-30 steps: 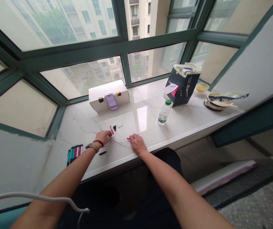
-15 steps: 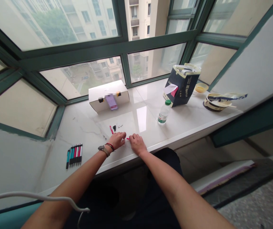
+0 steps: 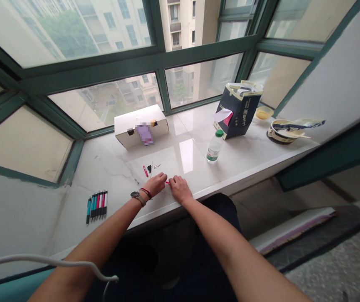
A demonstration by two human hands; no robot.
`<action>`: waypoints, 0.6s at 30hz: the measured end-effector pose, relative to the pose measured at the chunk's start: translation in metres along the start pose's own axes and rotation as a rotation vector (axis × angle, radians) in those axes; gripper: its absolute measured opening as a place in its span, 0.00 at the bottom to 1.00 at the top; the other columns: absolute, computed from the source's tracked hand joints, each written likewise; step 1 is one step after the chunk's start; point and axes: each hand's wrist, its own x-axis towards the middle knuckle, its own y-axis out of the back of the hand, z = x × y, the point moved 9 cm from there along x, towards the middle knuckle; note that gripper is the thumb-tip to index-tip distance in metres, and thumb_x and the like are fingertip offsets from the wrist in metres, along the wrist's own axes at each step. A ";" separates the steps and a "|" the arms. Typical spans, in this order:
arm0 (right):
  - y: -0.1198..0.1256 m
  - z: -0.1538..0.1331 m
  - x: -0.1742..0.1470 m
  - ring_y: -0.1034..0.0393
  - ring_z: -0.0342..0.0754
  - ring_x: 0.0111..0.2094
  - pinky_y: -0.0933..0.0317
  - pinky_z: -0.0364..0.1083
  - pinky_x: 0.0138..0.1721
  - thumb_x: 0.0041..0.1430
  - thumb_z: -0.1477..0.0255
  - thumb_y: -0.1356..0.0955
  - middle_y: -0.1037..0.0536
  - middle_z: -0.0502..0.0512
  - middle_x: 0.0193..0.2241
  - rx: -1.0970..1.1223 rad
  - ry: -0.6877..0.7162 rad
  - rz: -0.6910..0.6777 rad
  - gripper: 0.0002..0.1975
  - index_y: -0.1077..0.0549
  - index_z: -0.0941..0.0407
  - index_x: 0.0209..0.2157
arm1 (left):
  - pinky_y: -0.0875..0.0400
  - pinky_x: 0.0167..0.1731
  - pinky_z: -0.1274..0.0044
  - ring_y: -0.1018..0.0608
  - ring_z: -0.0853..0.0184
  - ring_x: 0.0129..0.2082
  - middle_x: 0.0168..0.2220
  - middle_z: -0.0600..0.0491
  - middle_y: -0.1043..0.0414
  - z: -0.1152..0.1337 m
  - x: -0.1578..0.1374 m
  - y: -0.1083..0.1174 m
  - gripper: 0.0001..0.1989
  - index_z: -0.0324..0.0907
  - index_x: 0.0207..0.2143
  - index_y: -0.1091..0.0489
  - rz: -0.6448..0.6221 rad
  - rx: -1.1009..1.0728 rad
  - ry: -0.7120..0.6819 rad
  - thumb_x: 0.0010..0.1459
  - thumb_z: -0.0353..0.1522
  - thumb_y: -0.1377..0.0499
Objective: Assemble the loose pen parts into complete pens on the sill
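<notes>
My right hand [image 3: 180, 189] is closed around a small red pen barrel [image 3: 167, 182], and only its left end shows. My left hand [image 3: 157, 183], wearing a watch and red bracelet, has its fingers pinched together right against that end; whatever is between them is hidden. Just beyond lie another red pen barrel [image 3: 145, 170], small black pen parts [image 3: 149, 168] and tiny shiny metal pieces [image 3: 156, 166]. More tiny bits [image 3: 136, 181] rest left of my left hand. A row of several pens [image 3: 97, 206] in teal, red and white lies at the left.
A white box [image 3: 142, 128] stands by the window. Right of my hands are a clear bottle [image 3: 213, 149] with a green cap, a dark paper bag [image 3: 238, 111], a small bowl [image 3: 263, 113] and a takeaway bowl [image 3: 282, 133]. A white cable [image 3: 57, 260] crosses the lower left.
My left hand's fingers have closed together and come up to the red barrel's end. My right hand keeps its hold. The view has shifted slightly.
</notes>
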 end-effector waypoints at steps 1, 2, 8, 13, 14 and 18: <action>0.000 0.000 0.000 0.39 0.53 0.44 0.44 0.50 0.42 0.72 0.69 0.43 0.29 0.60 0.43 0.001 -0.001 -0.002 0.13 0.30 0.55 0.46 | 0.29 0.40 0.75 0.26 0.66 0.36 0.39 0.49 0.31 0.001 0.002 -0.002 0.09 0.41 0.38 0.33 -0.008 0.012 -0.004 0.60 0.23 0.50; 0.000 0.000 0.000 0.39 0.54 0.44 0.44 0.50 0.42 0.72 0.69 0.43 0.29 0.61 0.43 0.001 -0.003 -0.002 0.13 0.30 0.55 0.46 | 0.29 0.40 0.75 0.26 0.66 0.36 0.39 0.49 0.31 0.001 0.003 -0.004 0.10 0.41 0.39 0.33 -0.016 0.025 -0.008 0.59 0.22 0.51; -0.001 0.001 0.001 0.39 0.53 0.44 0.44 0.50 0.42 0.72 0.69 0.43 0.29 0.60 0.42 0.010 -0.010 -0.004 0.13 0.30 0.55 0.45 | 0.28 0.40 0.73 0.26 0.65 0.36 0.39 0.48 0.32 -0.007 0.005 -0.013 0.11 0.40 0.39 0.32 -0.044 0.054 0.001 0.60 0.22 0.51; 0.000 0.001 0.001 0.38 0.53 0.44 0.44 0.50 0.42 0.72 0.69 0.43 0.29 0.60 0.43 0.018 -0.003 0.013 0.12 0.30 0.56 0.46 | 0.29 0.40 0.74 0.27 0.66 0.36 0.39 0.48 0.32 0.001 0.004 -0.014 0.11 0.40 0.39 0.32 -0.054 0.042 -0.050 0.59 0.21 0.50; 0.000 0.001 0.001 0.38 0.53 0.44 0.43 0.50 0.42 0.72 0.69 0.43 0.29 0.60 0.43 0.020 -0.003 0.013 0.12 0.30 0.56 0.46 | 0.29 0.40 0.74 0.27 0.66 0.36 0.39 0.48 0.32 0.003 0.004 -0.014 0.11 0.40 0.39 0.32 -0.058 0.039 -0.057 0.59 0.21 0.50; -0.001 0.002 0.001 0.38 0.53 0.44 0.43 0.50 0.42 0.72 0.69 0.43 0.29 0.60 0.43 0.028 -0.007 0.012 0.13 0.30 0.56 0.45 | 0.28 0.40 0.74 0.28 0.66 0.35 0.37 0.48 0.32 0.006 0.005 -0.009 0.10 0.40 0.36 0.32 -0.031 -0.009 -0.039 0.58 0.21 0.50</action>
